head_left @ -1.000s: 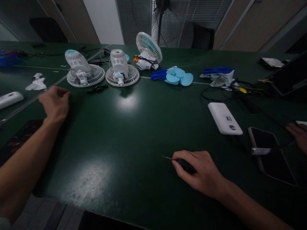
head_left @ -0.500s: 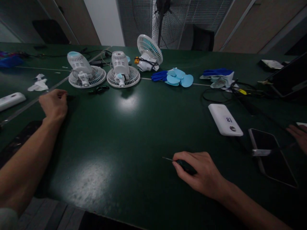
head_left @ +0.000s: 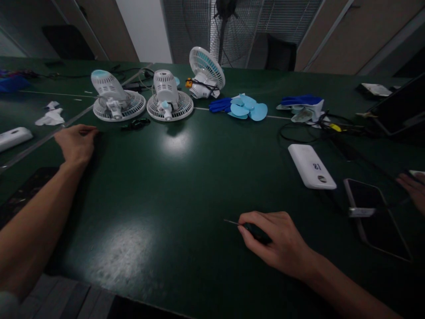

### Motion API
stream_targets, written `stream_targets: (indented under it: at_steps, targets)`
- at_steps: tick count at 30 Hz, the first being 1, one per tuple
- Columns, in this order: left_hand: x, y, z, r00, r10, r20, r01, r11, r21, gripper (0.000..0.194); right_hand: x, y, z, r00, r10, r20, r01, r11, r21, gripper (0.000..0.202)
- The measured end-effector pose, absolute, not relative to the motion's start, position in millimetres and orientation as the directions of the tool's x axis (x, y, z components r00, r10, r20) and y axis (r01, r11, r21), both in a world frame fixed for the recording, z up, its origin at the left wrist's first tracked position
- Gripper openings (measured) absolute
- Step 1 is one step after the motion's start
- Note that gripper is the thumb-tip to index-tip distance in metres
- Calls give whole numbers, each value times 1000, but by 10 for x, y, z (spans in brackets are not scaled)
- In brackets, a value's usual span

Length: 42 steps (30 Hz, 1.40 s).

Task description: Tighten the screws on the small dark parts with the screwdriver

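Note:
My right hand [head_left: 272, 239] is wrapped round a screwdriver [head_left: 257, 232] with a dark handle, its thin shaft pointing left just above the green table [head_left: 186, 190]. At the left, my left hand [head_left: 77, 142] rests on the table with its fingers pressed together; what they hold, if anything, is hidden. Beyond it lie a fan [head_left: 116, 99] and a second fan [head_left: 169, 99], both with their round grilles down. Small dark pieces [head_left: 136, 124] lie in front of these fans, to the right of my left hand.
A third fan [head_left: 206, 73] leans farther back. Blue fan blades [head_left: 249, 107] lie by a blue glove [head_left: 219, 105]. More gloves [head_left: 303, 106], cables, a white power bank [head_left: 311, 166] and a phone [head_left: 378, 217] are at right. Another person's hand [head_left: 413, 188] shows at the right edge.
The fingers of my left hand have shifted slightly to the right along the table. My right hand stays in nearly the same place with the screwdriver.

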<state>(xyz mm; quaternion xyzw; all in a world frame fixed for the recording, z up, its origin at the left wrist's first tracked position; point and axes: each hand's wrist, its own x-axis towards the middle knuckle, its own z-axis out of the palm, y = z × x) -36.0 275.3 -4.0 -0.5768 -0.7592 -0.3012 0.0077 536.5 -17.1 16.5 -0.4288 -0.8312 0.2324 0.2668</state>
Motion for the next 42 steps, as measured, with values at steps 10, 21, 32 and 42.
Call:
stream_targets:
  at_steps: [10,21,32,42]
  targets:
    - [-290,2671,25,-362,843,399,879,165,448,36,5371,-174,188,-494,835,242,586,525,-617,10]
    - [-292,2581,-43,-133,865,484,986,67,152,46,5363,-178,178,-494,838,231,608,523,-598,10]
    - [-40,2451,103,-103,821,562,994,59,97,39,5361,-173,199,-501,834,231,603,528,-599,9]
    - [-185,2538,49,-120,800,587,985,21,173,36,5362,-172,190,-499,839,217,608,517,-603,10]
